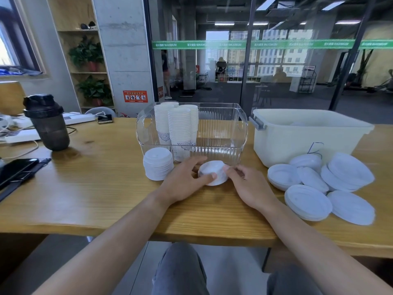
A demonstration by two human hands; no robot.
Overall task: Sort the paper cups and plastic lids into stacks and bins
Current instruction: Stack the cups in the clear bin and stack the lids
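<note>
both hands hold a small bundle of white plastic lids [213,173] on the table [102,188], just in front of the clear bin [221,133]. the left hand [187,179] curls its fingers [209,177] round the bundle's near-left edge, thumb laid across the top; the right hand [246,184] pinches the right edge with its fingertips. this looks like the lid-stacking step: squaring up a few lids before adding them to a pile.

the next move likely calls for lifting the bundle level and seating it on the neat lid stack [157,163] just left of the clear bin's front corner, rims aligned.

the lids are thin, round, smooth and domed. loose lids [308,201] lie overlapping to the right of the clear bin, in front of the cream tub [302,135]. inside the clear bin, ridged and glossy, stand nested paper cups [177,124] in tall columns.
</note>
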